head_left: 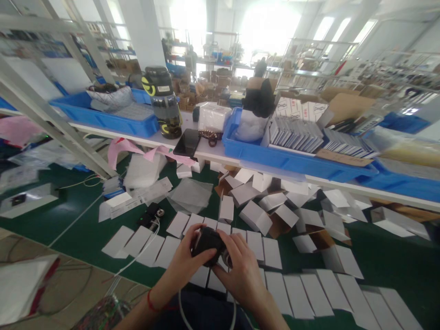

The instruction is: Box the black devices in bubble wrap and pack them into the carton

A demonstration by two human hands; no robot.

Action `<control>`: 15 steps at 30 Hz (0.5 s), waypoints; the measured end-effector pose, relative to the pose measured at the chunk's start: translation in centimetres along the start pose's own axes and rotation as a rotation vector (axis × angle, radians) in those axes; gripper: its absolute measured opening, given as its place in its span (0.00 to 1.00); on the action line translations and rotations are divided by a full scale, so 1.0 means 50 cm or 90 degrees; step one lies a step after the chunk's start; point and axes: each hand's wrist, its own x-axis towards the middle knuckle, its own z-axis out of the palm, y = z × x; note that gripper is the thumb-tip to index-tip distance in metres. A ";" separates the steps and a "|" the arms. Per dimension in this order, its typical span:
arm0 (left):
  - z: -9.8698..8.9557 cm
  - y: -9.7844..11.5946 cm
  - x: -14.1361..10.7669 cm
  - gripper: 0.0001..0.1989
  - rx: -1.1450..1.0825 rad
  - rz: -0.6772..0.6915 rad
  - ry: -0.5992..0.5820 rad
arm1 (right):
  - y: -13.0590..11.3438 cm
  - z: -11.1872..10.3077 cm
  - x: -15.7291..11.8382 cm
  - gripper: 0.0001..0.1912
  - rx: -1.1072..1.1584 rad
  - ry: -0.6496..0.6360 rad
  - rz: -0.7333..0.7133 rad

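Observation:
Both of my hands hold one small black device (206,242) just above the green table, near its front edge. My left hand (184,268) wraps its left side, with a red string on the wrist. Over the device's right side lies my right hand (242,275), fingers closed on it. A white cable (182,307) runs down from between the hands toward me. Rows of flat white cards (295,293) lie under and around the hands.
Several small open white boxes (256,215) are heaped behind the cards. Another black device (151,214) with a cable lies to the left. A raised white shelf holds blue trays (285,158), a phone (187,142) and a large dark bottle (165,101).

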 end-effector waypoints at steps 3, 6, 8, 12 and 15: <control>-0.005 0.004 0.008 0.33 -0.005 0.005 0.076 | 0.015 -0.001 -0.014 0.27 0.136 0.038 0.119; -0.021 0.016 0.016 0.33 0.008 -0.010 0.143 | 0.025 0.005 -0.026 0.17 0.323 -0.071 0.323; -0.030 0.019 0.020 0.32 0.028 -0.002 0.159 | 0.023 0.022 -0.033 0.16 0.458 -0.206 0.421; -0.037 0.011 0.028 0.31 0.063 0.003 0.159 | -0.006 0.048 -0.035 0.13 0.567 -0.317 0.477; -0.044 0.009 0.029 0.31 0.136 0.011 0.173 | -0.028 0.003 -0.013 0.13 0.434 -0.312 0.427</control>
